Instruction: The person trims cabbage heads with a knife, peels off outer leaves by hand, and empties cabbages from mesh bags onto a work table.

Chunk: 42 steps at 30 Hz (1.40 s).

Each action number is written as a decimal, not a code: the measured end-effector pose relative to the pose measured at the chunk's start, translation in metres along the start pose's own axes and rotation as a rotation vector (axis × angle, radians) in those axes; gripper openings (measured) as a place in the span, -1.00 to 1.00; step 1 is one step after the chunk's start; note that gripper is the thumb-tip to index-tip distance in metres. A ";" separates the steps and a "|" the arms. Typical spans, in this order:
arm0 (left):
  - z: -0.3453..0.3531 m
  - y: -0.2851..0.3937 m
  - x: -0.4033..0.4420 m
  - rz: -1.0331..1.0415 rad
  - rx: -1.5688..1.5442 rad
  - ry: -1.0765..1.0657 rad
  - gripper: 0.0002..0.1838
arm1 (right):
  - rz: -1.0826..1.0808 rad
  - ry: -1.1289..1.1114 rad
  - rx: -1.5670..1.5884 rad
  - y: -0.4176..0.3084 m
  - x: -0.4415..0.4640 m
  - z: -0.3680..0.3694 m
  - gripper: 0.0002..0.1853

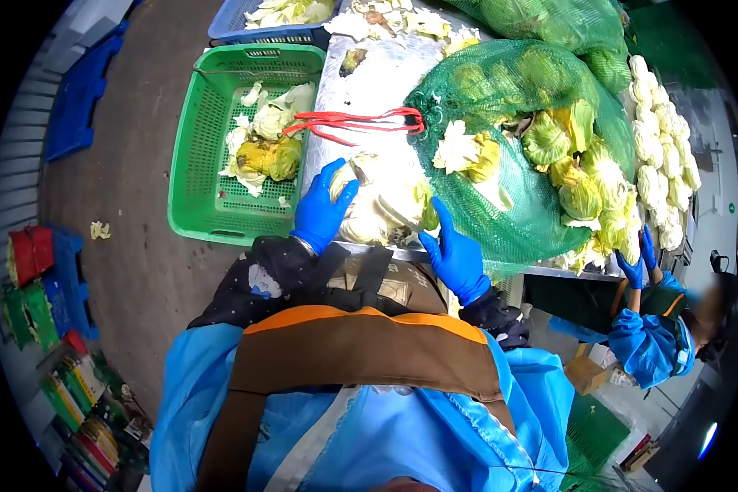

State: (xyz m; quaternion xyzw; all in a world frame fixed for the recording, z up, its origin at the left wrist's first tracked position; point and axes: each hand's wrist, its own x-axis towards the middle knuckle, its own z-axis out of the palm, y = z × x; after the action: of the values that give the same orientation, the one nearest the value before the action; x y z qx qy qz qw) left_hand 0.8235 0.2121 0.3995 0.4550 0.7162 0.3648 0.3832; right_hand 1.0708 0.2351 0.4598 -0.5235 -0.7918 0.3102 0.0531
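My left hand [321, 209] is at the metal table's front edge, thumb and fingers around a pale cabbage [342, 179]. To its right my right hand [457, 261] grips a knife [398, 215]; its handle is hidden in the palm and its blade points up and left. The blade lies across another trimmed cabbage [400, 199] with a green-yellow side. More pale cabbage [364, 227] lies just below the blade. Close beyond my right hand spreads a green mesh bag [500, 221], with yellowed cabbages [582, 193] on and in it.
A green crate [184, 164] with discarded leaves stands at left; a blue crate [230, 29] is behind it. Red straps [344, 121] lie across the metal table [344, 86]. White cabbages [660, 152] are stacked far right. A co-worker [648, 332] reaches in from the right.
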 end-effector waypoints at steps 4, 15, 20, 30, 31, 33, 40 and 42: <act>0.007 0.003 0.006 0.279 0.100 0.092 -0.59 | -0.094 -0.048 -0.153 0.005 0.015 -0.012 -0.26; 0.022 -0.002 0.017 0.273 -0.142 0.115 -0.66 | -0.025 0.032 -0.247 0.010 0.031 0.000 -0.34; 0.030 -0.002 0.011 0.293 -0.114 0.172 -0.66 | 0.011 0.485 0.395 0.052 0.065 0.066 -0.51; 0.029 -0.005 0.017 0.336 -0.094 0.143 -0.65 | -0.254 -0.058 -0.391 0.025 0.049 -0.025 -0.30; 0.030 -0.005 0.017 0.328 -0.095 0.146 -0.65 | -0.241 -0.028 -0.357 0.027 0.049 -0.022 -0.30; 0.035 -0.003 0.012 0.279 -0.135 0.186 -0.65 | -0.162 0.073 -0.237 0.029 0.048 -0.006 -0.36; 0.044 0.000 0.006 0.210 -0.110 0.225 -0.62 | 0.074 0.178 0.198 0.046 0.051 0.030 -0.43; 0.028 0.012 0.003 0.310 0.306 0.158 -0.36 | 0.080 0.006 0.603 0.046 0.048 0.007 -0.41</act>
State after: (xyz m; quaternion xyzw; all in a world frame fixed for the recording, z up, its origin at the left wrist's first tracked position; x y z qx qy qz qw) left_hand 0.8517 0.2237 0.3966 0.5825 0.7123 0.3411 0.1921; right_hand 1.0836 0.2849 0.4172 -0.5159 -0.6425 0.5316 0.1960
